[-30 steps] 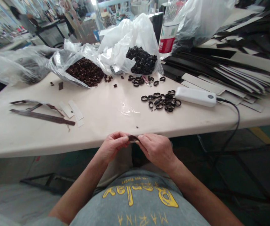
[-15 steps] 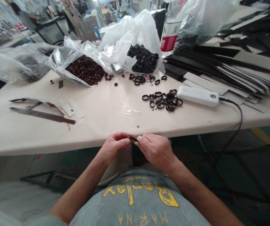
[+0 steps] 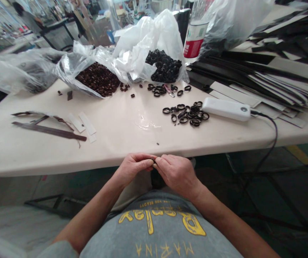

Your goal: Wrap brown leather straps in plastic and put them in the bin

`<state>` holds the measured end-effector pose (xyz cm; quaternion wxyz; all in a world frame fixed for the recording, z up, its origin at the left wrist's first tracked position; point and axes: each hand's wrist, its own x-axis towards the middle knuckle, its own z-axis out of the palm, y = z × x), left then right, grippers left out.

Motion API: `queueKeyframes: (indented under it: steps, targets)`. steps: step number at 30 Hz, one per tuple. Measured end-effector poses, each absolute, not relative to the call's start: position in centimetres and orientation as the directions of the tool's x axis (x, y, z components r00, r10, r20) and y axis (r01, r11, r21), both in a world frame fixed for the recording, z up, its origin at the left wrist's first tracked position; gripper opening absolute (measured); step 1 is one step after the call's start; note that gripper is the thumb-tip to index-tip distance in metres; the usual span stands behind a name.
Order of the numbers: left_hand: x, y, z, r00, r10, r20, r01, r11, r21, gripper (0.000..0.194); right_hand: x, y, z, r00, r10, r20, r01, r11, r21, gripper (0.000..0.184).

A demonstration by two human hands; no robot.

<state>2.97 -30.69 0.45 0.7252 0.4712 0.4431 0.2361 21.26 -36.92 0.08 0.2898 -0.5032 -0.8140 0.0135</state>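
At the table's front edge, my left hand (image 3: 134, 166) and my right hand (image 3: 177, 172) meet fingertip to fingertip. Between them they pinch a small dark loop (image 3: 154, 161), now mostly covered by the fingers. Both hands are closed, thumbs pressed against the forefingers. A tiny dark bit (image 3: 158, 143) lies on the table just beyond them. Farther right is a loose pile of black loops (image 3: 194, 115).
A white power bank (image 3: 226, 109) with a cable lies right of the loops. Behind stand an open bag of brown loops (image 3: 99, 80), a bag of black loops (image 3: 164, 68) and a bottle (image 3: 194, 43). Dark strips (image 3: 49, 132) lie left; stacked strips (image 3: 250, 79) fill the right.
My left fingers have moved right, closer to my right fingertips, and now cover most of the dark loop that showed between the hands before. The things on the table stay put.
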Motion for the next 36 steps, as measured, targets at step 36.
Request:
queueKeyframes:
  steps: [36]
  targets:
    - [2.2,-32.8,0.7,0.464,0.882,-0.080,-0.048,0.116,0.992,0.027,21.3,-37.5,0.5,-0.343,0.939,-0.004,0.181,0.062,-0.982,0.035]
